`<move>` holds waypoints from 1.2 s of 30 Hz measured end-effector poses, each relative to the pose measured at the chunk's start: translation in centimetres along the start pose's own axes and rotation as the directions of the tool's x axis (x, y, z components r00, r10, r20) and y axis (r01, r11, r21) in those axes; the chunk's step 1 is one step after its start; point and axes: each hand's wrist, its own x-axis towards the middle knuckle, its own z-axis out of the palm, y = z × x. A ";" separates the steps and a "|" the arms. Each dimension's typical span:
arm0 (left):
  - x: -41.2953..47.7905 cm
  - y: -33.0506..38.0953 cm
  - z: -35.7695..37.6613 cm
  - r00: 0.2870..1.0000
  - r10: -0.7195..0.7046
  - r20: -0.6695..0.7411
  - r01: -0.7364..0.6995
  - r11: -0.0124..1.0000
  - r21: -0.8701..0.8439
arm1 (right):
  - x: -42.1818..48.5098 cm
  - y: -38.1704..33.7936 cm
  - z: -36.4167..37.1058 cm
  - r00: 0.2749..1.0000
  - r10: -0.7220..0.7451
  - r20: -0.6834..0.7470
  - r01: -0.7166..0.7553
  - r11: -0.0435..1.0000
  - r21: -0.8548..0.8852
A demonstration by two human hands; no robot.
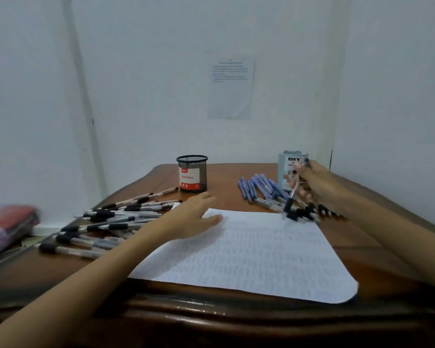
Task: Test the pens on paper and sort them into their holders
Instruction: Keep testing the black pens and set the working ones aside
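Pen (293, 193) pinched in our right hand (314, 183) slants steeply, tip down over the upper right corner of the paper (249, 247); our left hand (194, 217) rests flat on its upper left.

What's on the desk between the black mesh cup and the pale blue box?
Head view: past the black mesh cup comes bare table, then blue pens lying by the pale blue box.
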 end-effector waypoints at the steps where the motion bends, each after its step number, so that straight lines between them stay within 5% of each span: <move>1: 0.5 0.1 0.4 1.000 0.006 0.012 -0.006 1.000 -0.007 | 0.1 0.3 -0.1 0.999 0.017 0.043 -0.018 0.999 0.045; 4: 1.1 -0.3 1.3 0.997 0.007 0.070 -0.003 0.999 -0.055 | 0.0 0.3 -0.2 0.993 0.043 0.108 -0.058 0.988 0.141; 10: 0.6 -1.0 2.1 0.988 -0.005 0.153 0.017 0.997 -0.077 | -0.5 0.8 0.4 1.000 -0.010 0.000 0.010 0.992 0.125; 20: 0.6 -0.8 2.2 0.993 -0.019 0.119 0.026 0.998 -0.063 | -1.2 1.0 1.9 0.999 0.011 0.034 -0.016 0.989 0.144; 27: 0.4 -0.7 2.1 0.995 -0.024 0.096 0.029 0.998 -0.051 | 0.0 -1.5 2.8 0.976 0.072 0.206 -0.097 0.989 0.113; 36: 0.4 -0.6 1.9 0.994 -0.028 0.110 0.034 0.998 -0.047 | 0.7 0.2 6.0 0.981 0.127 0.146 -0.151 0.974 0.168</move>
